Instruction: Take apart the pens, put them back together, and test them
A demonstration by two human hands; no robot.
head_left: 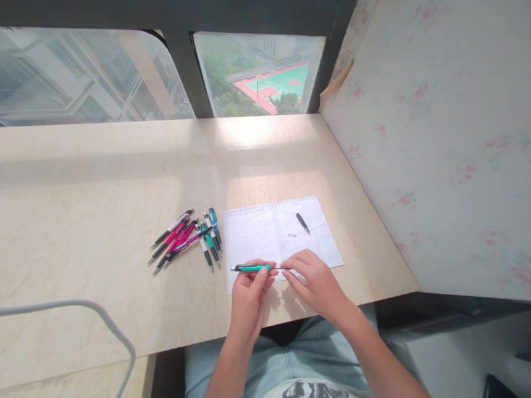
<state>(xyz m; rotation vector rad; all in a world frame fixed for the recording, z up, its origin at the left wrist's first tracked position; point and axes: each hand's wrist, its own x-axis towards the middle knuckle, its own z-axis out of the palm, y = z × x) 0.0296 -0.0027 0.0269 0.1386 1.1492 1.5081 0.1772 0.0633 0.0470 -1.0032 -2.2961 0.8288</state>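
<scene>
My left hand (251,293) is closed round the green barrel of a ballpoint pen (253,267), whose black clip end points left. Out of the barrel's right end runs a thin dark ink refill (279,268). The fingers of my right hand (313,279) pinch that refill at its far end. Both hands are just above the near edge of a white sheet of paper (254,237). On the sheet lie a black pen grip with a pointed tip (303,223) and a small spring (291,235).
Left of the paper lies a loose pile of several pens (183,240) in pink, purple, white, green and blue. A grey cable (93,307) curves over the table (85,208) at the left. A flowered wall (451,145) bounds the right side, windows (254,70) the back.
</scene>
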